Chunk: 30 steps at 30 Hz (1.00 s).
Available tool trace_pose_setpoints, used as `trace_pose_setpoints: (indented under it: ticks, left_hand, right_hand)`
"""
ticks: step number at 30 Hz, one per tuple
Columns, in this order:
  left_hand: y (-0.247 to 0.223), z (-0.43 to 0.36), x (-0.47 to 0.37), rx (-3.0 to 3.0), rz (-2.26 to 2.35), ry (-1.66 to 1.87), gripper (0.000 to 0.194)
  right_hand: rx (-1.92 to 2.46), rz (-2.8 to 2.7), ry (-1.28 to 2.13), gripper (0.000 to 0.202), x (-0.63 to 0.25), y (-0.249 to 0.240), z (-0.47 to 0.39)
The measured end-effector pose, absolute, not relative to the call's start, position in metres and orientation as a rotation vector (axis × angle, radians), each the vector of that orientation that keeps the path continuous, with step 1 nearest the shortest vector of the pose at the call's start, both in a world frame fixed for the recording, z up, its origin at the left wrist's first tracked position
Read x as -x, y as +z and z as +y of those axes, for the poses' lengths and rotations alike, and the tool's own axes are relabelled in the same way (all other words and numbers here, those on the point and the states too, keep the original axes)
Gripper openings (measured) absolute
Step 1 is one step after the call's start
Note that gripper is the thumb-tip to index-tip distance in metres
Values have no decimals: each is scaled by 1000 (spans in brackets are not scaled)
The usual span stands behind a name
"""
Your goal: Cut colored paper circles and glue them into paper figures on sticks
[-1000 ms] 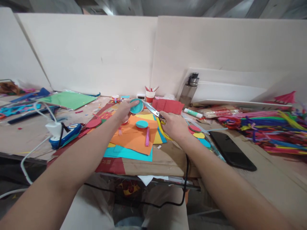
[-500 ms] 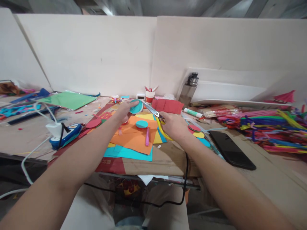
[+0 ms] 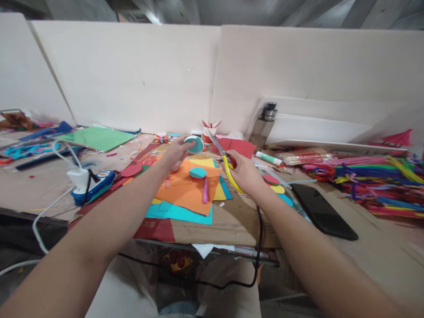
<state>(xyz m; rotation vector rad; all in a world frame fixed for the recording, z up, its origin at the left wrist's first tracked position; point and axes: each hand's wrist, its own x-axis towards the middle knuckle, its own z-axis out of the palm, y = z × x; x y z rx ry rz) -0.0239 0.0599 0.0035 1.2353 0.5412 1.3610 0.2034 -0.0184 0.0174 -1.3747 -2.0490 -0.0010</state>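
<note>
My left hand (image 3: 179, 153) grips a round teal disc with a white rim (image 3: 194, 144), raised over the table's far middle. In my right hand (image 3: 242, 170) is a pair of yellow-handled scissors (image 3: 228, 170), blades pointing up and left, apart from the disc. Whether the blades are parted is hard to tell. Below both hands lie orange paper sheets (image 3: 180, 192) on top of blue sheets (image 3: 185, 215) and yellow paper (image 3: 219, 193). A blue paper circle (image 3: 198, 172) and a pink pen (image 3: 205, 191) rest on the orange paper.
A black phone (image 3: 323, 212) and bundles of coloured pipe cleaners (image 3: 380, 176) lie at the right. A glue stick (image 3: 268, 157), a bottle (image 3: 263, 126), red paper (image 3: 236, 146) and a cup of pens (image 3: 209, 133) stand behind. At left is a blue power strip (image 3: 94, 187) with a white charger.
The scissors have come away from the disc and their blades now point more steeply upward. The disc is turned, showing more of its white rim. The view has shifted slightly.
</note>
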Motion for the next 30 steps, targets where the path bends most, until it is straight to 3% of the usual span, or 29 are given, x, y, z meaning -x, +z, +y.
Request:
trace_pose_setpoints:
  ticks: [11, 30]
  left_hand:
    - [5, 62, 30, -1252, 560, 1427, 30]
    - [4, 64, 29, -1380, 654, 1509, 27]
  right_hand:
    - [1684, -2141, -351, 33, -204, 25, -27]
    - [1685, -2228, -378, 37, -200, 25, -31]
